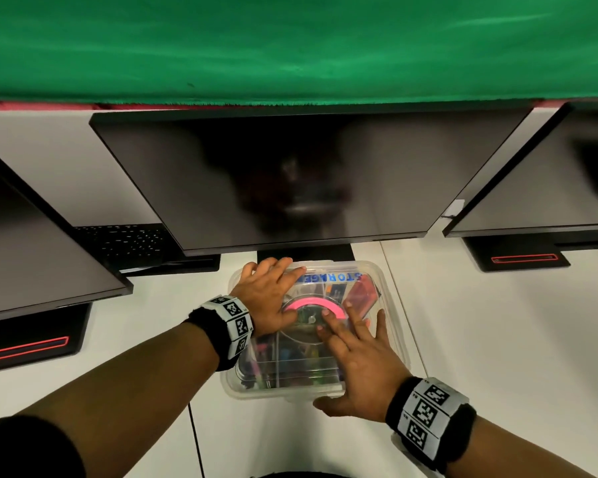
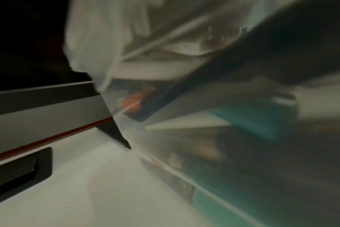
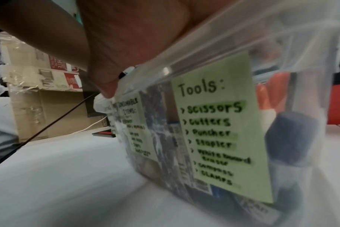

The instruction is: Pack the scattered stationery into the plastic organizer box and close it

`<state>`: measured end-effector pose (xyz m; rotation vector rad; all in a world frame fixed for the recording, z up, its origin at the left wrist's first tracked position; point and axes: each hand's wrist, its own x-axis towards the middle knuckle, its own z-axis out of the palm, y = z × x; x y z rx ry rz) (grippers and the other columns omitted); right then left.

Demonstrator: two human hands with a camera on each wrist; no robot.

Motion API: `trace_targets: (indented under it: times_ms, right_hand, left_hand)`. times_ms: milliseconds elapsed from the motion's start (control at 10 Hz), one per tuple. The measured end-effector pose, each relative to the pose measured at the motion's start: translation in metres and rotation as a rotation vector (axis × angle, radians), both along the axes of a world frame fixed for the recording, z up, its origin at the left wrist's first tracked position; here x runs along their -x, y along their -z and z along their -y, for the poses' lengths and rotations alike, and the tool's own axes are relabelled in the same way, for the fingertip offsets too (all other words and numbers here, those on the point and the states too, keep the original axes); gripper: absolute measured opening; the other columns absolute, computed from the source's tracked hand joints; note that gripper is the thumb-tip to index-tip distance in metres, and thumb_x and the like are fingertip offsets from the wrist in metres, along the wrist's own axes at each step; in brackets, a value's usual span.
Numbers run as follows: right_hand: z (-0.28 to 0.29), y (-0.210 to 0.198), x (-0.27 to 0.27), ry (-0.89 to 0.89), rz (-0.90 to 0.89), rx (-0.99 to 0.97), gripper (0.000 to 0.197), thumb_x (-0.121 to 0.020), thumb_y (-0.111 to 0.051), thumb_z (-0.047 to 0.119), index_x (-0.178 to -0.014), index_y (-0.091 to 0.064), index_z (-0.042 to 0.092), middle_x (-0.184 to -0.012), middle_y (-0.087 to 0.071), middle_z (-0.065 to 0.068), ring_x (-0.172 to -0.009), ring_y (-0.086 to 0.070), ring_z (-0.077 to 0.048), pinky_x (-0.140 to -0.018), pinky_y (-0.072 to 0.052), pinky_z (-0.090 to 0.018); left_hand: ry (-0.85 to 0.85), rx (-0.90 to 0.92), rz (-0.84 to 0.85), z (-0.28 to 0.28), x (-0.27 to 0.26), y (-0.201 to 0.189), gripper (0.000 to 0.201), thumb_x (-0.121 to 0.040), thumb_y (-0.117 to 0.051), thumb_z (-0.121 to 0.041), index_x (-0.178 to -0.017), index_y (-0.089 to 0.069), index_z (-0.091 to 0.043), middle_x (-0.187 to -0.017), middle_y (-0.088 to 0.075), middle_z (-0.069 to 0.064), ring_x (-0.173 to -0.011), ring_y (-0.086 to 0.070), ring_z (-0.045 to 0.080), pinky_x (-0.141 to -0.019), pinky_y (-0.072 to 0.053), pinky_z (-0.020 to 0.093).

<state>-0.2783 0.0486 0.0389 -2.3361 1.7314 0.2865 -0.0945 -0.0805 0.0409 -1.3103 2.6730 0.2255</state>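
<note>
The clear plastic organizer box (image 1: 392, 315) sits on the white desk in front of the middle monitor, with its lid (image 1: 339, 278) lying on top. Blue "STORAGE" lettering and a pink arc (image 1: 311, 301) show on the lid, and pens and other stationery show through it. My left hand (image 1: 273, 291) lies flat on the lid's far left part. My right hand (image 1: 356, 353) lies flat on the near right part, with its thumb (image 3: 107, 86) at the near rim. In the right wrist view a green "Tools:" note (image 3: 221, 135) shows on the box wall. The left wrist view is blurred, showing the box wall (image 2: 204, 138).
Three dark monitors stand across the back; the middle monitor (image 1: 290, 174) hangs over the box's far edge. A black keyboard (image 1: 125, 243) lies behind at left, and monitor bases (image 1: 32, 343) stand on both sides. Cardboard boxes (image 3: 49, 95) stand beyond the desk.
</note>
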Motion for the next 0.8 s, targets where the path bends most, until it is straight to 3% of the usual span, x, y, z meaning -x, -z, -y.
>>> trace_targets:
  times_ms: [100,300,400,600,700,800]
  right_hand:
    - [-0.002,0.003,-0.004,0.006,-0.002,0.034,0.104,-0.049,-0.042,0.085,-0.129,-0.043,0.019,-0.135,-0.057,-0.004,-0.126,-0.050,-0.038,-0.093,-0.032,-0.063]
    - [-0.002,0.011,-0.003,0.001,-0.022,0.040,0.101,-0.053,-0.039,0.082,-0.130,-0.040,0.016,-0.136,-0.056,-0.007,-0.126,-0.049,-0.041,-0.090,-0.033,-0.071]
    - [-0.002,0.012,-0.005,-0.021,-0.030,0.065,0.101,-0.054,-0.038,0.082,-0.130,-0.039,0.016,-0.135,-0.057,-0.006,-0.125,-0.050,-0.040,-0.092,-0.030,-0.069]
    - [0.001,0.001,-0.003,-0.010,-0.041,-0.020,0.101,-0.052,-0.040,0.086,-0.131,-0.041,0.023,-0.137,-0.055,-0.001,-0.128,-0.049,-0.035,-0.096,-0.027,-0.061]
    - [0.003,-0.006,0.005,-0.037,0.149,-0.013,0.094,-0.059,-0.044,0.083,-0.137,-0.031,0.033,-0.153,-0.029,0.009,-0.144,-0.017,-0.023,-0.111,-0.001,-0.055]
    - [-0.009,-0.007,0.020,0.090,0.379,0.080,0.067,-0.070,-0.053,0.066,-0.128,-0.050,0.031,-0.143,-0.041,0.016,-0.138,-0.021,-0.004,-0.119,-0.018,-0.037]
  left_hand:
    - [-0.002,0.023,-0.015,0.003,0.003,0.004,0.085,-0.071,-0.035,-0.065,-0.146,-0.015,-0.030,-0.151,-0.025,0.000,-0.135,-0.027,0.024,-0.112,-0.021,0.046]
    - [0.015,0.034,-0.052,0.011,0.005,0.006,0.096,-0.059,-0.026,-0.067,-0.147,-0.013,-0.029,-0.139,-0.036,0.001,-0.125,-0.036,0.023,-0.107,-0.026,0.041]
    - [0.043,0.035,-0.042,0.011,0.004,0.009,0.095,-0.062,-0.024,-0.068,-0.148,-0.008,-0.030,-0.143,-0.034,0.005,-0.129,-0.034,0.026,-0.110,-0.024,0.043]
    - [0.018,-0.040,0.004,0.004,-0.005,0.005,0.086,-0.076,-0.028,-0.065,-0.148,0.007,-0.033,-0.159,-0.009,0.004,-0.146,-0.011,0.024,-0.118,-0.006,0.049]
    - [-0.067,-0.068,-0.044,-0.005,-0.022,0.002,0.083,-0.074,-0.014,-0.069,-0.149,-0.004,-0.033,-0.160,-0.008,-0.001,-0.147,-0.007,0.022,-0.118,-0.003,0.047]
    - [-0.224,-0.092,-0.167,-0.028,-0.058,0.003,0.084,-0.072,-0.008,-0.071,-0.145,-0.025,-0.034,-0.156,-0.023,-0.002,-0.145,-0.017,0.022,-0.118,-0.013,0.045]
